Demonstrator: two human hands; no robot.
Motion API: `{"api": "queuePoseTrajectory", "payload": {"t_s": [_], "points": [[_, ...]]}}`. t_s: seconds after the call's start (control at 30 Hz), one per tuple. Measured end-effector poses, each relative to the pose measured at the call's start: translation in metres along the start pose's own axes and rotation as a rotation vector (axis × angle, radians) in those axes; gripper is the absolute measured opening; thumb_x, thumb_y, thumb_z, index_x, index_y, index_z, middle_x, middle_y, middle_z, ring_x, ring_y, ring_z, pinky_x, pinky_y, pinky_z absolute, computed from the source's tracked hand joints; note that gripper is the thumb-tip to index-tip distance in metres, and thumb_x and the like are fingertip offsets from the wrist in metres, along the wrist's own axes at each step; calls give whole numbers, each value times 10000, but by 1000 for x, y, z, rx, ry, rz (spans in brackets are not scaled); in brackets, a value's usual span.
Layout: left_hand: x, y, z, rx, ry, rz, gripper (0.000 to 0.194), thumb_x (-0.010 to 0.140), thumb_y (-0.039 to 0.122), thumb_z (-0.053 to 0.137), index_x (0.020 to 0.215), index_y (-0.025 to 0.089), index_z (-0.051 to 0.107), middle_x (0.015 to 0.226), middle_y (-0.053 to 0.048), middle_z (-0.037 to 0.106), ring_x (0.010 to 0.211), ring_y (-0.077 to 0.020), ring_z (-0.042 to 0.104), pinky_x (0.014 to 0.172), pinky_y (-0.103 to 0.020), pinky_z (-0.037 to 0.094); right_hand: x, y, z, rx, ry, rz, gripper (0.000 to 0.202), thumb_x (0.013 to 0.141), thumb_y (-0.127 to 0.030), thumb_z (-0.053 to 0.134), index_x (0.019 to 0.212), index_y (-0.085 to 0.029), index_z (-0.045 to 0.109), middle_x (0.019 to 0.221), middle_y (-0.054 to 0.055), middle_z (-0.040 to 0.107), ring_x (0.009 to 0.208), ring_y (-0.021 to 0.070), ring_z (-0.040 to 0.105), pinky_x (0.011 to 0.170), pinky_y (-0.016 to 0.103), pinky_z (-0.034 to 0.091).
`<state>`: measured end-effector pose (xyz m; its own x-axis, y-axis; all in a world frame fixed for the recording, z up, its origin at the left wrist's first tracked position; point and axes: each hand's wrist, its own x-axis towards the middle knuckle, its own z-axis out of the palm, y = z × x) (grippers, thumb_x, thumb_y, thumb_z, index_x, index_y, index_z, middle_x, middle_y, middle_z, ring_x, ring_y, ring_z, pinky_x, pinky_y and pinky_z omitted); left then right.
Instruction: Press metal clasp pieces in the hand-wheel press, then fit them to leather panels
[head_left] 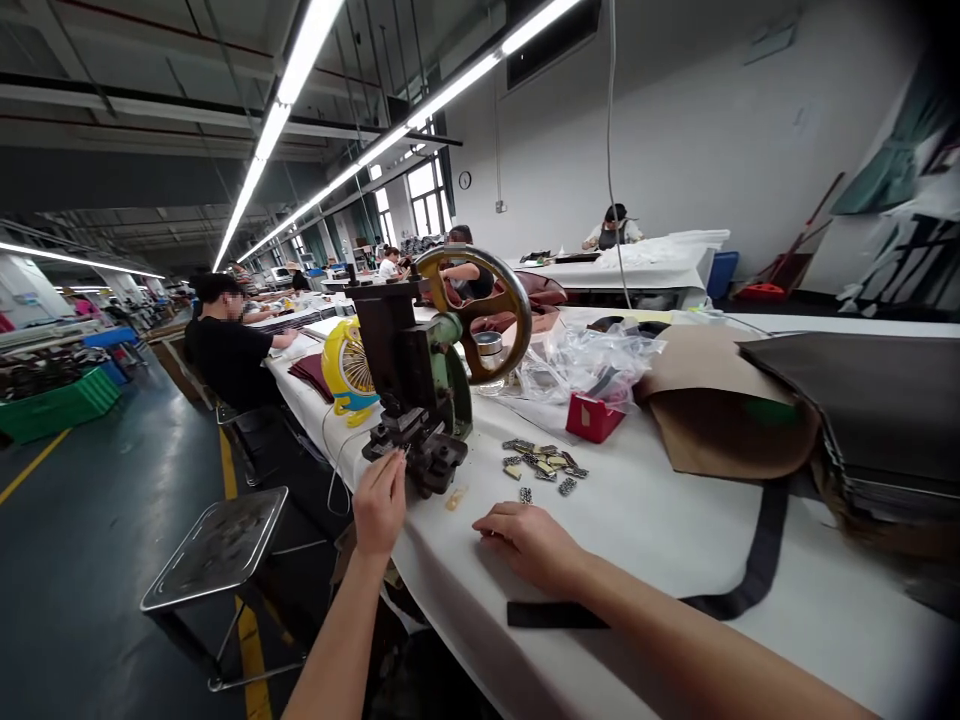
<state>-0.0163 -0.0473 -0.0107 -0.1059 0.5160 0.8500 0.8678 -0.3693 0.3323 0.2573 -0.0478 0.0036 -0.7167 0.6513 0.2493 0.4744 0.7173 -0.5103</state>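
A dark hand press [401, 350] with a large brass-coloured wheel [523, 318] stands at the edge of the white-covered table. My left hand [380, 503] is at the base of the press, its thumb and fingertips pinched together; what they hold is too small to name. My right hand [529, 540] rests on the white cloth, fingers together and pointing left, and whether anything is under them is hidden. Several small patterned metal pieces [551, 461] lie in a loose pile beyond it. Under my right forearm runs a black strap [555, 614].
A yellow fan [346, 365] stands behind the press. Red tape dispenser [592, 418], plastic bags [592, 355] and brown and dark sheets [892, 400] lie to the right. A metal stool [225, 540] stands left, near a seated person in black [232, 350].
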Motion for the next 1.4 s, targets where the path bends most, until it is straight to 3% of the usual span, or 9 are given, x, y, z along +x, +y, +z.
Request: {"api": "queuePoseTrajectory", "payload": {"t_s": [0.33,0.43,0.63,0.93,1.1,1.17,1.23,1.3,1.4], "points": [[30,-32,18,50,-172,-51,303,1018,366,459,1053,236,730,1349,-75,646,1447,-289,408,1194,-548,344,3,10,0,89,-25,-17,272,971,-264,552,1168,-238,738,1095,51,723,1002,217,667,899,310,512],[24,-32,20,42,-242,-74,347,1039,376,401,1188,234,682,1376,-81,625,1477,-279,357,1219,-553,285,2,9,-1,106,-29,-2,268,968,-264,557,1161,-236,740,1091,46,722,986,211,669,884,302,510],[-2,-29,26,116,-260,21,574,1059,428,271,1563,154,302,1622,-154,306,1555,-289,111,1250,-600,87,1,10,0,119,-35,18,267,961,-273,572,1165,-249,742,1102,36,721,994,212,668,876,295,504],[35,-18,2,321,-404,17,546,1002,579,387,1430,276,541,1514,-118,474,1516,-366,205,1194,-629,226,4,10,-2,115,-55,23,264,961,-303,574,1153,-251,747,1107,38,721,977,215,670,862,296,508],[21,-15,17,236,-320,-61,500,1022,509,390,1432,255,521,1535,-117,451,1514,-323,239,1216,-596,211,-2,3,-1,136,-58,42,276,973,-317,550,1140,-238,754,1088,47,727,952,214,678,861,300,522],[6,-13,26,168,-186,-106,541,1029,482,374,1477,187,438,1571,-164,384,1523,-311,224,1224,-589,205,18,5,-27,98,-21,18,277,970,-349,563,1148,-246,749,1095,47,729,957,220,681,867,309,528],[-8,-11,34,100,-20,-180,558,1028,458,373,1487,141,374,1588,-196,335,1536,-293,187,1227,-569,230,63,12,-80,-18,136,-49,319,955,-395,593,1206,-247,721,1173,65,710,1053,245,658,940,334,510],[-15,-10,40,74,16,-242,498,1018,440,414,1444,182,404,1596,-163,332,1545,-276,162,1225,-559,255,127,18,-151,-183,406,-106,443,946,-438,605,1325,-214,650,1308,116,645,1211,280,578,1047,373,445],[-13,-10,42,76,-24,-278,442,995,436,473,1386,229,460,1609,-117,326,1549,-277,147,1231,-576,246,219,23,-237,-381,706,116,720,983,-563,509,1529,-103,416,1442,258,498,1324,343,462,1033,475,391]]}}
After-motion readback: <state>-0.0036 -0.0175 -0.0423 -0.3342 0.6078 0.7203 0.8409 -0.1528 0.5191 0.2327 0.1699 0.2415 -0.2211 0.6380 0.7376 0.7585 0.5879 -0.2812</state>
